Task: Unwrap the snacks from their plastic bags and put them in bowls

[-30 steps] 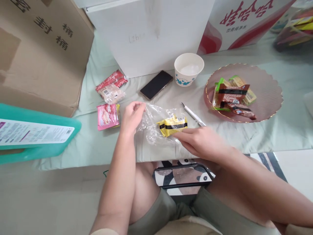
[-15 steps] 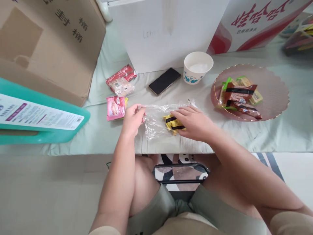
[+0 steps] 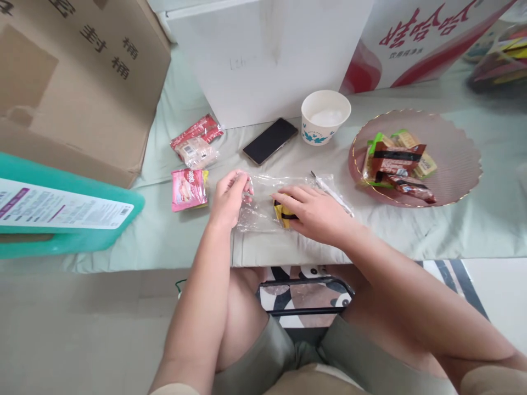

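Clear plastic bag (image 3: pixel 261 216) lies near the worktop's (image 3: pixel 411 236) front edge, its left end pinched between thumb and fingers of the left hand (image 3: pixel 228 200). Right hand (image 3: pixel 317 213) rests palm down, fingers slightly spread, over a yellow packet (image 3: pixel 282 215) at the bag's middle; whether its grip holds anything, I cannot tell. Beyond sit a pen (image 3: pixel 328 189), scalloped bowl (image 3: pixel 457 159), phone (image 3: pixel 269 141) and paper cup (image 3: pixel 317 135).

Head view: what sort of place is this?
Likely a casual indoor living space, perhaps a home or dormitory; I can't tell which. The cloth-covered table, the scalloped-rim bowl of packaged snacks and the smartphone near a paper cup suggest it.
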A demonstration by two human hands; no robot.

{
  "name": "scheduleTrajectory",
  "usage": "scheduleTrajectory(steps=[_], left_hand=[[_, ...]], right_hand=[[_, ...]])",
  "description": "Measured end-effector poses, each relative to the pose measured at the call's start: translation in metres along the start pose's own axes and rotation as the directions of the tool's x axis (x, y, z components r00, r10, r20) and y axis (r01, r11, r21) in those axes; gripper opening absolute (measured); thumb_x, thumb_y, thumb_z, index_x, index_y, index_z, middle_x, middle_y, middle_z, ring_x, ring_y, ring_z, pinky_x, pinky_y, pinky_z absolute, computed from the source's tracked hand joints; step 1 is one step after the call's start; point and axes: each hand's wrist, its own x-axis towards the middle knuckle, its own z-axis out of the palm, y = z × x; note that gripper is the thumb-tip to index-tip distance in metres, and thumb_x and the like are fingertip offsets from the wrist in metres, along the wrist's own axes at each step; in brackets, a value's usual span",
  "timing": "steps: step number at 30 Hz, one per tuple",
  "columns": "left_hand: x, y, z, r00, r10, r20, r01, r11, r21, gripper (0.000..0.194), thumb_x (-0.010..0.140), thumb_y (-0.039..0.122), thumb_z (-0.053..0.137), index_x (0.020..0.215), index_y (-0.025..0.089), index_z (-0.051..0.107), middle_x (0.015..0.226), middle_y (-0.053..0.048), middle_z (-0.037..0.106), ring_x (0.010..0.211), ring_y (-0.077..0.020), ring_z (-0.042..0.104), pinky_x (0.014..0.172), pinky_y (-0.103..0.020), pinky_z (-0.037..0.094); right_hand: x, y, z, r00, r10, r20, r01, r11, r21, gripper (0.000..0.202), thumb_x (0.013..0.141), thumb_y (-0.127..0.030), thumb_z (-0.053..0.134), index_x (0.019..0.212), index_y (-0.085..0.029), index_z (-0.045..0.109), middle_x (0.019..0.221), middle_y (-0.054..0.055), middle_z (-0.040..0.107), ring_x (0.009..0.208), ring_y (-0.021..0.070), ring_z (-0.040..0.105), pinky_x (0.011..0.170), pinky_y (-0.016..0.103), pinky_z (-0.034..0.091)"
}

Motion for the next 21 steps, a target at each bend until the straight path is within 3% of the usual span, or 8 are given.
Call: scheduleTrajectory(steps=[3,5,11,15,21], left_hand=[[-0.003,-0.002,0.004,0.999,-0.005,-0.038,0.007,0.999,0.041,0.035,0.09,0.056,0.059,0.083,0.022,0.055,0.066,0.002,0.05,0.048,-0.0085,0.045,0.038,-0.022,0.028],[-0.004,-0.003,0.005,0.999,0.011,-0.051,-0.007,0.997,0.073,0.039,0.091,0.06,0.058,0.083,0.022,0.054,0.066,0.002,0.051,0.045,-0.0073,0.042,0.037,-0.022,0.024],[-0.003,-0.009,0.001,0.999,-0.025,-0.036,0.027,0.998,0.053,0.029,0.096,0.048,0.053,0.083,0.022,0.053,0.061,0.005,0.052,0.038,-0.0049,0.038,0.035,-0.019,0.024],[0.0,-0.009,0.003,0.996,-0.02,-0.083,0.024,0.998,0.056,0.025,0.096,0.04,0.051,0.081,0.021,0.052,0.058,0.006,0.051,0.036,-0.0043,0.036,0.035,-0.017,0.024],[0.004,-0.002,0.009,0.988,-0.051,-0.145,0.063,0.995,0.08,0.022,0.095,0.036,0.05,0.079,0.02,0.052,0.058,0.006,0.049,0.036,-0.004,0.036,0.034,-0.016,0.023]], right_hand=[[0.001,-0.002,-0.003,0.995,0.085,0.05,-0.084,0.996,-0.039,0.054,0.086,-0.017,0.061,0.139,-0.021,0.054,0.129,0.01,0.067,0.111,0.0279,0.063,0.085,0.038,0.047],[-0.001,-0.003,-0.005,0.993,0.098,0.06,-0.093,0.992,-0.079,0.048,0.086,-0.019,0.061,0.134,-0.02,0.057,0.12,0.011,0.07,0.108,0.0284,0.062,0.084,0.039,0.044],[-0.005,0.001,-0.004,0.998,0.059,-0.003,-0.058,0.989,-0.138,0.031,0.084,-0.028,0.067,0.115,-0.023,0.068,0.117,0.011,0.068,0.112,0.0322,0.057,0.091,0.045,0.039],[-0.011,0.0,-0.004,0.999,0.005,-0.038,-0.008,0.995,-0.096,0.024,0.086,-0.023,0.068,0.109,-0.024,0.068,0.131,0.007,0.068,0.135,0.037,0.048,0.107,0.054,0.034],[-0.027,-0.002,0.001,0.994,-0.037,-0.105,0.029,0.996,-0.079,0.016,0.096,-0.02,0.057,0.107,-0.025,0.068,0.142,0.001,0.064,0.141,0.0329,0.048,0.113,0.056,0.034]])
